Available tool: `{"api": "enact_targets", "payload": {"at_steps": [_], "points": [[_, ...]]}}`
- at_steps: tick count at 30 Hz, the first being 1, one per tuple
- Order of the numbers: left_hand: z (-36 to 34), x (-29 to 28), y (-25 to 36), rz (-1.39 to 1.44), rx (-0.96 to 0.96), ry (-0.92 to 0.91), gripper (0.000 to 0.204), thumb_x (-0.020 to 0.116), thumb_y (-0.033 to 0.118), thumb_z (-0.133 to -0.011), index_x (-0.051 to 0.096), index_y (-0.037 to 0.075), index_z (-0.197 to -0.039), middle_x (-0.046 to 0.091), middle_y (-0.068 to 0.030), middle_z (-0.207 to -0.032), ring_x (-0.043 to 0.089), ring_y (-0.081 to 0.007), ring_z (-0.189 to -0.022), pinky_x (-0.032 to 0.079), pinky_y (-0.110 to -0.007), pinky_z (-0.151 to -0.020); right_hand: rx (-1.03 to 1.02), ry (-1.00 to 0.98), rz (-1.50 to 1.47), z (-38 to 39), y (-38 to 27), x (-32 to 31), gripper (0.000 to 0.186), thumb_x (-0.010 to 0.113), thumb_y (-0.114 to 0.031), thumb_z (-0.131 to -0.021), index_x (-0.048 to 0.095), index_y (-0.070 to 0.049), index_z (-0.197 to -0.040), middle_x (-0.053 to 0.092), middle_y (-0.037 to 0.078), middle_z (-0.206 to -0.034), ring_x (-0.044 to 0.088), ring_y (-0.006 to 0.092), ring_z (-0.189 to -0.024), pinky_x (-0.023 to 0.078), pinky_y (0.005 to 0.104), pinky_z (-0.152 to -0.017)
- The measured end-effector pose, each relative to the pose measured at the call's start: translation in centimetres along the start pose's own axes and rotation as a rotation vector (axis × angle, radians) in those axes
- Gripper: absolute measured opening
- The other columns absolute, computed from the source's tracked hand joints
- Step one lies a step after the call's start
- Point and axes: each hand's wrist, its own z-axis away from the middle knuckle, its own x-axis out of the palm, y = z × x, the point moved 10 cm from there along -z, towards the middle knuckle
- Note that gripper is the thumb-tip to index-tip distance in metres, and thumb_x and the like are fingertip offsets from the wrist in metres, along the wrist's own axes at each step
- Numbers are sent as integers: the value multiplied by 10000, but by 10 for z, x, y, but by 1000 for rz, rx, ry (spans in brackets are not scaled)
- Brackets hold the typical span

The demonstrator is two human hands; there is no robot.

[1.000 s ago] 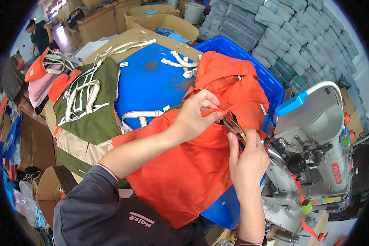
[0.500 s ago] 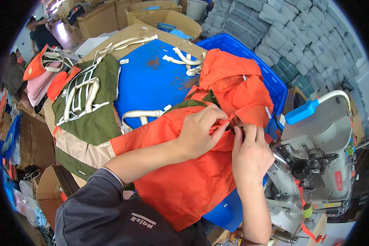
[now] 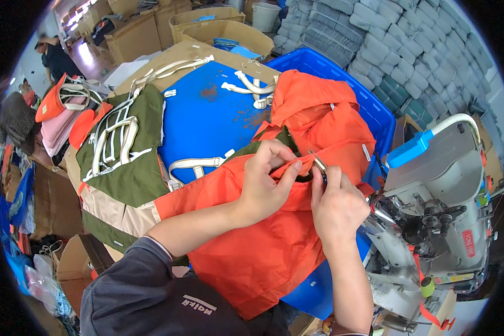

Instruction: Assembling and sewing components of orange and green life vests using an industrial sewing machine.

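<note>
Orange fabric (image 3: 263, 263), part of a large bag piece with olive green (image 3: 129, 179) and beige panels, lies across my lap and the blue board (image 3: 193, 115). My left hand (image 3: 266, 182) pinches an edge of the orange fabric near an opening, where a dark inside shows. Close beside it, my right hand (image 3: 339, 207) is closed around small metal thread snips (image 3: 319, 161). Their blades point up and away, next to the fabric edge; the handle is mostly hidden by my fingers. White webbing straps (image 3: 201, 163) with buckles hang off the panels.
A grey sewing machine (image 3: 442, 196) with a blue-headed lamp (image 3: 410, 150) stands at the right. Behind the orange fabric is a blue plastic crate (image 3: 375, 103). Folded pink and orange pieces (image 3: 56, 123) are stacked at the left. Cardboard boxes (image 3: 229, 33) and grey bundles fill the back; a person stands far left.
My left hand has moved slightly left and turned, pulling the fabric edge. The snips' blades now show more clearly, pointing up and left from my right hand. The view has shifted a little.
</note>
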Motion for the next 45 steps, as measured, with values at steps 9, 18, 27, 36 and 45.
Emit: {"api": "enact_targets", "payload": {"at_steps": [9, 18, 27, 36, 45], "points": [[0, 3, 8, -14, 84, -59, 250, 629, -125, -864, 443, -7, -983, 578, -106, -929, 684, -143, -871, 557, -249, -771, -3, 43, -42, -9, 0, -2, 276, 672, -323, -896, 520, -108, -810, 545, 54, -628, 605, 232, -516, 471, 348, -477], [0, 1, 16, -36, 66, -76, 253, 646, -114, -845, 468, 2, -983, 603, -114, -891, 683, -161, -810, 553, -275, -723, -37, 64, -49, -3, 8, -19, 261, 675, -329, -898, 545, -107, -857, 568, 71, -631, 594, 260, -498, 462, 372, -470], [-16, 102, -106, -736, -326, -1358, 388, 605, 355, -886, 687, 4, -1028, 697, -180, -1061, 649, -319, -1038, 512, -403, -870, 505, -257, -531, 143, 78, -20, 164, 741, -109, -820, 603, -24, -795, 624, 96, -631, 578, 174, -520, 445, 317, -512], [-114, 204, -186, -906, -137, -1042, 1091, 739, 559, -771, 174, 44, -1549, 223, -190, -1601, 247, -349, -1469, 278, -482, -1162, 821, -364, -335, 232, 148, -23, 63, 613, -10, -880, 586, 18, -929, 605, 165, -770, 595, 226, -620, 462, 370, -585], [11, 101, 5, -829, 739, -809, 422, 708, 225, -774, 569, 66, -1140, 564, -125, -1130, 548, -285, -1034, 455, -449, -859, 744, -388, 163, 270, 181, -3, 318, 512, 49, -850, 546, 24, -1165, 456, 205, -1255, 610, 416, -973, 510, 476, -762]]}}
